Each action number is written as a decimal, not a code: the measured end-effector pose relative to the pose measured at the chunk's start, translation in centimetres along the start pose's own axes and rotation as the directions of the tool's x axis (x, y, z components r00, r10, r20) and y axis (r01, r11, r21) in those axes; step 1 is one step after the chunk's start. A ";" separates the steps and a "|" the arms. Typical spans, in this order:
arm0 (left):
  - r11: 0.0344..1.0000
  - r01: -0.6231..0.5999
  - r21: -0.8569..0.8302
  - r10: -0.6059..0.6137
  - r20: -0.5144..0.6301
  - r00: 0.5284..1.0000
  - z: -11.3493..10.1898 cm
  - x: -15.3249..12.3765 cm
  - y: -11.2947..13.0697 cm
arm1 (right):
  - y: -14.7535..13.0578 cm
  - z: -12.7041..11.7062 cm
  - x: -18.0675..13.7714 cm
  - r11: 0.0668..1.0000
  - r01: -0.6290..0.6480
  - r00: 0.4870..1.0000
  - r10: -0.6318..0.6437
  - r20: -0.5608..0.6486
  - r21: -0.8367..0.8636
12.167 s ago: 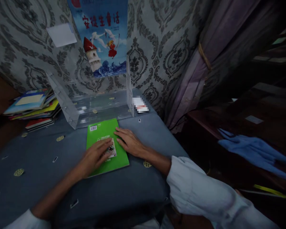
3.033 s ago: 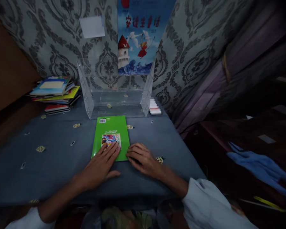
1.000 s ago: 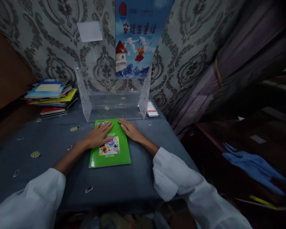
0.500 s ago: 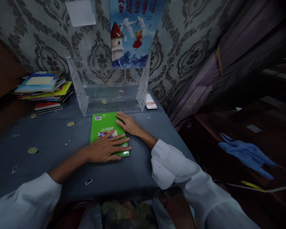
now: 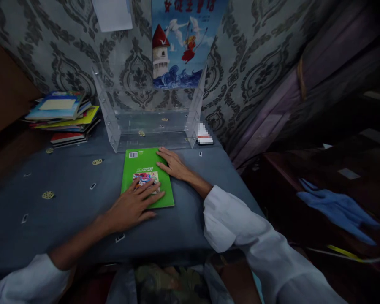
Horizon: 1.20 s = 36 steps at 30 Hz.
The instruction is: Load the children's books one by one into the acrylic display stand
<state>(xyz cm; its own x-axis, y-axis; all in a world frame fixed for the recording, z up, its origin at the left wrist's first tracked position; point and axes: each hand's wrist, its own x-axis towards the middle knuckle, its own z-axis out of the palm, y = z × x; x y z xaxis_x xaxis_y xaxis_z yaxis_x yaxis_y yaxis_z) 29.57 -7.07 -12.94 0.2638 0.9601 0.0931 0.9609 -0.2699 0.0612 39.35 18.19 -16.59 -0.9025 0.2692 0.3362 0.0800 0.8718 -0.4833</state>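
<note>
A green book (image 5: 164,190) lies flat on the dark cloth-covered table (image 5: 82,219). Its barcode is at the upper left corner, and a colourful picture sits in its middle. My left hand (image 5: 134,204) rests across the lower left of the book with fingers spread, covering part of the picture. At the upper right edge lies my right hand (image 5: 174,164), its fingers stretched onto the cover. Neither hand grips the book.
A clear acrylic rack (image 5: 155,141) stands just behind the book. A pile of books (image 5: 63,112) is at the back left. On the wall hangs a fairy-tale poster (image 5: 177,46). To the right lies a blue cloth (image 5: 338,211) on a dark surface.
My left hand has slid down and left over the book, uncovering more of the picture and the lower right corner. My right hand stays at the upper right edge. The view has shifted slightly.
</note>
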 end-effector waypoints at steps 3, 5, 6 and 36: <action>0.990 0.139 -0.028 -0.140 -0.039 0.989 0.1 -1.2 -0.5 | 0.0 0.0 0.0 1.000 0.000 1.000 0.000 -0.004 -0.006; 0.970 0.238 -0.052 -0.241 -0.064 0.968 0.4 -1.8 -0.9 | 0.0 0.0 0.0 1.000 -0.005 1.000 0.005 0.004 -0.012; 0.959 0.276 -0.062 -0.280 -0.079 0.957 0.6 -2.1 -1.1 | 0.0 0.1 0.1 1.000 -0.007 1.000 0.007 0.010 -0.016; 0.986 0.165 -0.016 -0.161 0.139 0.977 -0.9 -11.7 9.6 | -10.1 -6.1 -17.5 0.986 0.132 0.963 -0.152 0.223 0.102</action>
<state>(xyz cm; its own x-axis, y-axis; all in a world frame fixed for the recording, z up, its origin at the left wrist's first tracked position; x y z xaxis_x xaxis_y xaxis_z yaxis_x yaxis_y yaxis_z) 35.66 -21.01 -12.53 0.1149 0.9917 -0.0573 0.9898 -0.1094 0.0917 56.95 7.19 -12.63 -0.9755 0.0353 0.2172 -0.0837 0.8535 -0.5143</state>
